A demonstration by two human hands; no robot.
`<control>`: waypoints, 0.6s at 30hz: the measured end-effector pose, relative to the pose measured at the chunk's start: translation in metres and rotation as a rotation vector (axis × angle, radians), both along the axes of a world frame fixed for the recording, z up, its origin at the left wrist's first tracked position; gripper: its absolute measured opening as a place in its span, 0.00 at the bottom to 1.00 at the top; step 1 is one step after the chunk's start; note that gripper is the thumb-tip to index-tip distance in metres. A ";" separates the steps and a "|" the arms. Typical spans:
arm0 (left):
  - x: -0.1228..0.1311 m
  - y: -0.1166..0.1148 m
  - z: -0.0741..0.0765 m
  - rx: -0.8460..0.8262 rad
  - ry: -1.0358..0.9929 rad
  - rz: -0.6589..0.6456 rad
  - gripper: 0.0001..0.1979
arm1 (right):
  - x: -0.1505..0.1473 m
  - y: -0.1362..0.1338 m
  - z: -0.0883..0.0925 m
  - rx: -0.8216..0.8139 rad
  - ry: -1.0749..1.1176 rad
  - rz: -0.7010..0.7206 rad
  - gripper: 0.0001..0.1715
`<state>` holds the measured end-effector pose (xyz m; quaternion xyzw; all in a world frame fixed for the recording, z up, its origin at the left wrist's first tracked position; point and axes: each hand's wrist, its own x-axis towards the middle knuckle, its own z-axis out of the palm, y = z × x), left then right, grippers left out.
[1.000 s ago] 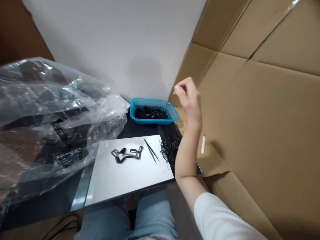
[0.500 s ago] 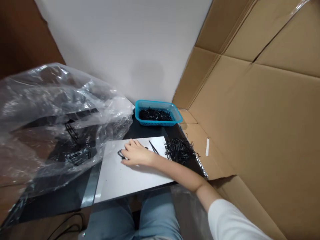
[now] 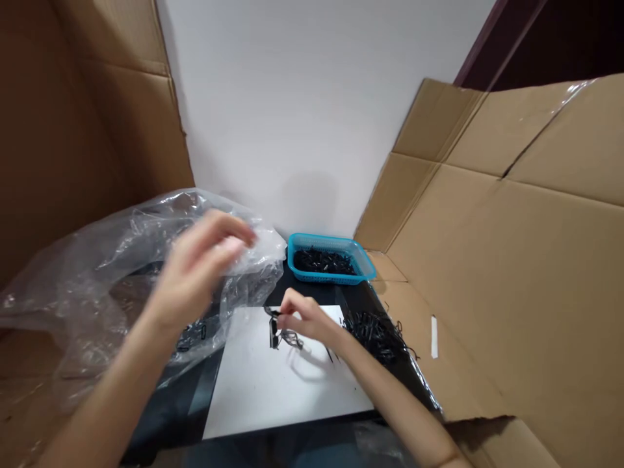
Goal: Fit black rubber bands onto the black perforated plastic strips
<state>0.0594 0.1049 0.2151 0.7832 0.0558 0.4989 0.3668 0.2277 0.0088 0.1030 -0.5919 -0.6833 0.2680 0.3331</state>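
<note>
**What do the hands show?**
The left hand (image 3: 202,270) is raised and blurred above a crumpled clear plastic sheet (image 3: 112,286). Its fingers (image 3: 229,237) are loosely curved apart, with nothing visible between them. The right hand (image 3: 307,323) reaches in low from the lower right, its fingertips (image 3: 287,302) bent down onto a tangle of small black loop pieces (image 3: 279,331).

**Are those fingertips gripping anything?**
They touch the tangle, but the hand covers the contact, so I cannot tell whether they are clenched on a piece.

**Where is that tangle?**
Directly under and just left of the right fingertips, lying on a white board (image 3: 273,396) on a dark desk (image 3: 182,406).

**What else is near the fingers?**
Just past the right hand, a dark tweezer tip (image 3: 331,355) shows on the board. To the right of those fingers lies a loose heap of black pieces (image 3: 375,336). Beyond them sits a blue plastic basket (image 3: 292,260) holding more black pieces (image 3: 322,262). Flattened cardboard (image 3: 487,260) rises to the right of the desk, and a white wall (image 3: 302,110) stands ahead.
</note>
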 end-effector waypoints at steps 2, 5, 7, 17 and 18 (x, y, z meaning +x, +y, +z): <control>0.010 -0.008 0.000 0.080 0.232 -0.074 0.10 | 0.014 -0.003 0.030 0.018 0.157 0.036 0.09; 0.025 -0.022 -0.002 0.072 0.493 -0.115 0.15 | 0.025 -0.008 0.063 0.073 0.453 0.118 0.10; 0.030 -0.026 -0.002 0.023 0.538 -0.131 0.17 | 0.027 -0.010 0.075 0.119 0.529 0.121 0.10; 0.037 -0.012 -0.014 -0.268 0.329 -0.350 0.14 | 0.031 -0.011 0.080 0.058 0.577 0.155 0.09; 0.039 -0.011 -0.015 -0.296 0.330 -0.373 0.14 | 0.033 -0.011 0.081 0.052 0.549 0.158 0.08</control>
